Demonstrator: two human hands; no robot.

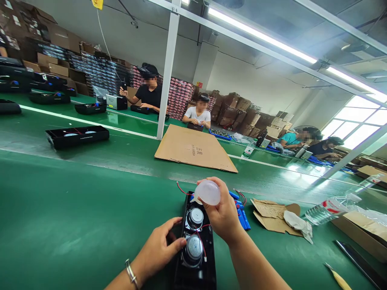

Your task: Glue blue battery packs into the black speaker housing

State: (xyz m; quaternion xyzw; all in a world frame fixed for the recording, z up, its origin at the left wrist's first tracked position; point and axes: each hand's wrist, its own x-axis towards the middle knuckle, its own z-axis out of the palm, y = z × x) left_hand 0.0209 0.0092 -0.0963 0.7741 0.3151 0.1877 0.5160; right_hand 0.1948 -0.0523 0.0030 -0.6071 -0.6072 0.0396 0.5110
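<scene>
A black speaker housing [196, 274] lies on the green bench in front of me, with two round silver drivers [195, 219] and thin red wires inside it. My left hand [161, 247] rests on the housing's left edge, fingers curled against the nearer driver. My right hand [222, 213] is raised over the far end of the housing and grips a small translucent white bottle [208, 192]. Blue battery cells [242, 211] with red leads lie just right of the housing.
A flat cardboard sheet [195, 149] lies ahead by a white post [167, 68]. Torn cardboard and a crumpled rag [298, 221], a toppled water bottle [331, 207] and a carton [363, 229] sit at right. Another black housing [77, 136] rests at left. Other people work across the belt.
</scene>
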